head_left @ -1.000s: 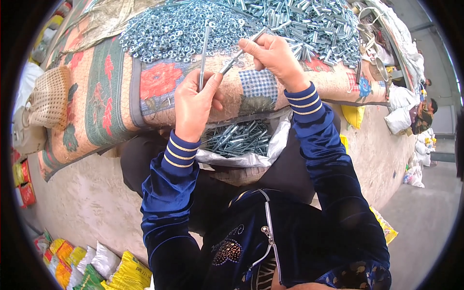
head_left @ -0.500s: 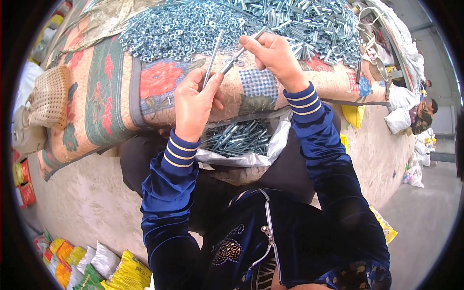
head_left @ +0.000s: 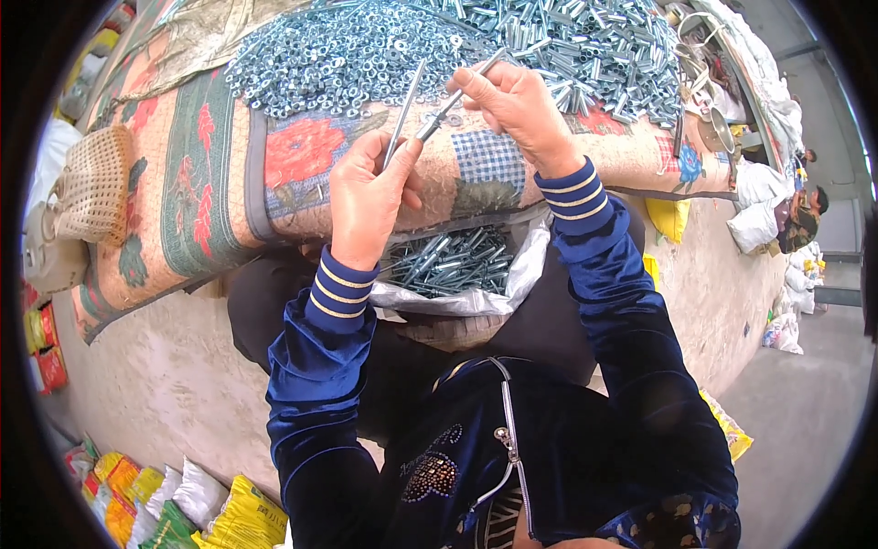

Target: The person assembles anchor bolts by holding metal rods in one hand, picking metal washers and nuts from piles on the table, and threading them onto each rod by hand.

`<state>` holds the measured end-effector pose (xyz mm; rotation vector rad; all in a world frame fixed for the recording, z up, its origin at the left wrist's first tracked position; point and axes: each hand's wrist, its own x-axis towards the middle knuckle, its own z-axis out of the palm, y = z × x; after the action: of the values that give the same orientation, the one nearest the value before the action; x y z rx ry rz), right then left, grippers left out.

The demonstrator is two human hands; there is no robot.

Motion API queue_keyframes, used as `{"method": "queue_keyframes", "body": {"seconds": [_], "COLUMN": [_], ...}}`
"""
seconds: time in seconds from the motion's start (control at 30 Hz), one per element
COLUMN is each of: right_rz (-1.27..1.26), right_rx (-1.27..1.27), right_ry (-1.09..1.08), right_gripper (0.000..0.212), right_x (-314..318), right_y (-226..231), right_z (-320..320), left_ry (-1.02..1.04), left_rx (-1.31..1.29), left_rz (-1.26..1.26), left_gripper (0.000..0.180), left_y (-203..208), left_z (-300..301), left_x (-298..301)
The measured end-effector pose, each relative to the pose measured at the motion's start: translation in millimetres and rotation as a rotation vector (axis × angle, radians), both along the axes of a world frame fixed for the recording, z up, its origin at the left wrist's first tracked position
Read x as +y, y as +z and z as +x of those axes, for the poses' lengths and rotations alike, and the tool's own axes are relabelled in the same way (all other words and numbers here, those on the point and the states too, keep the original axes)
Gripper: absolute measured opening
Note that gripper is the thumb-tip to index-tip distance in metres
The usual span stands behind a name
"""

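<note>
My left hand (head_left: 366, 197) is closed on two slim metal pieces. One is a plain-looking metal rod (head_left: 405, 108) sticking up from between thumb and fingers; the other is an anchor bolt (head_left: 443, 117), its thicker lower end at my left thumb. My right hand (head_left: 526, 114) pinches the upper part of that bolt between thumb and fingers, so it slants from hand to hand. Behind them lie a heap of small nuts (head_left: 320, 69) and a heap of metal sleeves (head_left: 594, 50). Between my knees, a container lined with white plastic (head_left: 529, 270) holds many assembled bolts (head_left: 448, 261).
A patterned padded cloth (head_left: 215, 174) covers the work surface. At the left edge sit a woven beige basket (head_left: 96, 183) and a pale jug (head_left: 50, 252). A metal pan (head_left: 718, 133) lies at right. Filled bags (head_left: 242, 512) stand lower left; a person (head_left: 807, 215) is far right.
My right fingers shift slightly at the top of the anchor bolt. My left hand stays nearly still, both metal pieces held as before.
</note>
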<state>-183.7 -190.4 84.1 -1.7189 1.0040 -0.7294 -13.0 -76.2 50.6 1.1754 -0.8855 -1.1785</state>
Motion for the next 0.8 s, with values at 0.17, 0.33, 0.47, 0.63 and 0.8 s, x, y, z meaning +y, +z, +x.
{"method": "queue_keyframes", "body": {"seconds": [0.17, 0.33, 0.47, 0.63, 0.8], "right_rz": [0.104, 0.176, -0.064, -0.785, -1.076], "right_rx": [-0.342, -0.188, -0.023, 0.568, 1.136], "right_ry": [0.131, 0.147, 0.084, -0.175, -0.438], "right_gripper": [0.027, 0.022, 0.021, 0.016, 0.010], "right_x": [11, 18, 20, -18, -82], "right_y": [-3, -8, -5, -3, -42], "right_z": [9, 13, 9, -40, -63], "left_ry": [-0.010, 0.189, 0.148, -0.022, -0.065], "left_rx": [-0.021, -0.837, -0.355, 0.183, 0.251], "left_rz": [0.008, -0.329, -0.160, -0.044, 0.078], "left_gripper": [0.017, 0.018, 0.018, 0.025, 0.025], "left_y": [4, -6, -7, -9, -1], "left_z": [-1, -8, 6, 21, 8], "left_x": [2, 4, 0, 1, -3]}}
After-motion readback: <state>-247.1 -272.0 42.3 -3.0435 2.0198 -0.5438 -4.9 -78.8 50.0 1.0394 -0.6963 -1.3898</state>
